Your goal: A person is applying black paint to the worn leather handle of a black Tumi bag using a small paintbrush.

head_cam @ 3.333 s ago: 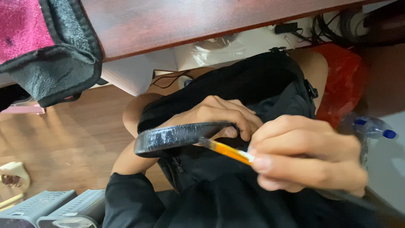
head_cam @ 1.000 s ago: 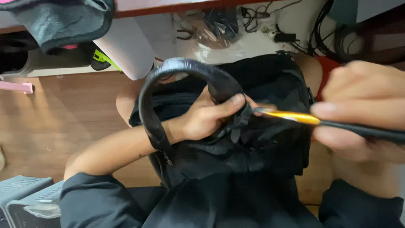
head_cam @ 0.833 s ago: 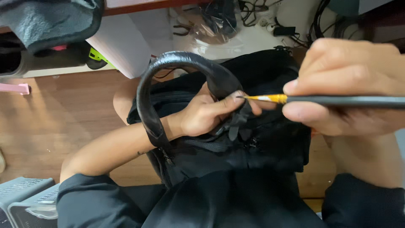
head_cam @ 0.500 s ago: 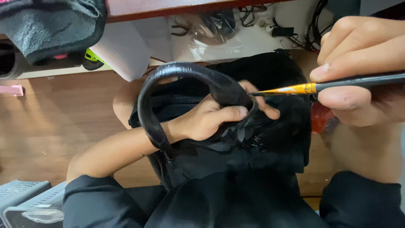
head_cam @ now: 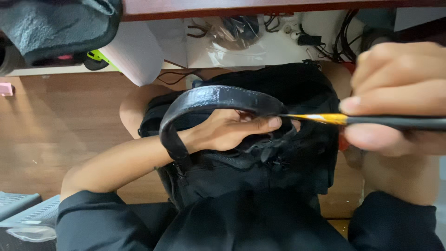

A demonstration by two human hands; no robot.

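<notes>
Left hand [head_cam: 227, 132] reaching through the loop of a black bag handle [head_cam: 209, 100], thumb stretched out along the underside of the strap, fingers curled loosely around it and steadying it from below. Handle arching up glossy and wet-looking over the black bag [head_cam: 260, 167] lying in the lap. Right hand [head_cam: 399, 100] up close at the right edge, blurred, fingers pressed together in a pinch on a thin brush [head_cam: 371, 121]. Brush held level, dark shaft in the grip, yellow band just beyond the fingertips, bristle tip touching the handle right beside the left thumb. Handle well clear of the right hand's grip, joined to it only by the brush. Behind, wooden floor [head_cam: 60, 121], cables [head_cam: 344, 32] under a reddish desk edge [head_cam: 278, 7], grey cloth [head_cam: 51, 25] top left.
</notes>
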